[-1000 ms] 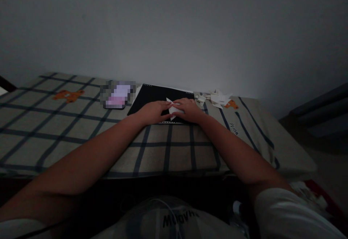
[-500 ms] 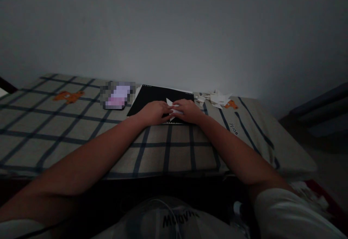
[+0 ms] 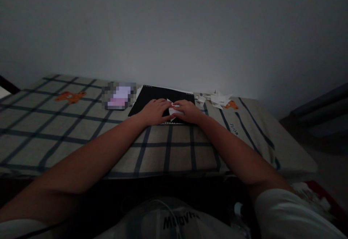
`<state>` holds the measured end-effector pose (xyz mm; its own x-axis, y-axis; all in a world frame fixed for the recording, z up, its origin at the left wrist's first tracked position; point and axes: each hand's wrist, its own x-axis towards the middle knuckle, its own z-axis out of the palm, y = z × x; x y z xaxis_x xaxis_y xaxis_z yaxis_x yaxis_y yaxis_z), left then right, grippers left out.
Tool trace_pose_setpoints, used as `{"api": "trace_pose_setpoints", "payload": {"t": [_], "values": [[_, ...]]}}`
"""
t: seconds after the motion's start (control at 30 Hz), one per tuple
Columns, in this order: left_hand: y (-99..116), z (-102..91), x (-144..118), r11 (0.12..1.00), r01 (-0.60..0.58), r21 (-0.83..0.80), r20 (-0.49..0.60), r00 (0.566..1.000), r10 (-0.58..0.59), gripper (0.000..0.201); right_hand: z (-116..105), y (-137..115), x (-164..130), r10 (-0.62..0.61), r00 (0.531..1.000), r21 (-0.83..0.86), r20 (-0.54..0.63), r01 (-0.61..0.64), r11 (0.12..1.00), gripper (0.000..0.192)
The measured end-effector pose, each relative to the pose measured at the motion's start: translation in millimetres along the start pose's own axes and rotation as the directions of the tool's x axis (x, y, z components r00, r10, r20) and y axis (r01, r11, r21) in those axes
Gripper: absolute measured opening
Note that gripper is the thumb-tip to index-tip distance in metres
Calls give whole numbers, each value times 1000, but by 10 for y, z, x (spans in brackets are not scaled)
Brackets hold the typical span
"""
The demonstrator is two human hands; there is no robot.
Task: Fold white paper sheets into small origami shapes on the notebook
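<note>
A small piece of folded white paper [image 3: 176,111] lies over a black spiral-bound book [image 3: 153,97] on the table. From the left, my left hand [image 3: 156,111] grips the paper's edge between thumb and fingers. My right hand [image 3: 189,111] holds it from the other side, its fingertips close to those of the left. The fingers hide much of the paper, so its full folded shape cannot be made out. White sheets show behind the book's far edge.
The table has a checked cloth [image 3: 89,152] with orange patterns. Left of the book lies a phone [image 3: 119,96] with a lit screen, partly blurred. White paper scraps [image 3: 217,99] are heaped on the right. Behind the table rises a grey wall [image 3: 174,32].
The fingers of my left hand have shifted slightly over the paper, covering more of its upper pointed corner. Both hands stay in nearly the same place.
</note>
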<state>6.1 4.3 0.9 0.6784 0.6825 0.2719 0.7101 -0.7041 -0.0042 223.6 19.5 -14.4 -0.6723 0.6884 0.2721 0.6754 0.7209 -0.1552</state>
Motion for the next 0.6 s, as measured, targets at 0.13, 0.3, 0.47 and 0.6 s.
{"api": "trace_pose_setpoints", "payload": {"t": [0.13,0.3,0.47,0.6], "values": [[-9,38,8,999,45,12,28,999,-45,63,-19,-13,2,6,1000,-17,16,-5,1000,44],[-35,31,29,999,47,9,48,998,-47,68,-33,-17,4,5,1000,-20,26,-4,1000,44],[-28,26,30,998,62,24,51,997,-63,70,-40,-28,3,-8,1000,-25,20,8,1000,41],[-3,33,26,997,60,51,67,996,-63,71,-43,-40,3,2,1000,-32,31,-1,1000,38]]}}
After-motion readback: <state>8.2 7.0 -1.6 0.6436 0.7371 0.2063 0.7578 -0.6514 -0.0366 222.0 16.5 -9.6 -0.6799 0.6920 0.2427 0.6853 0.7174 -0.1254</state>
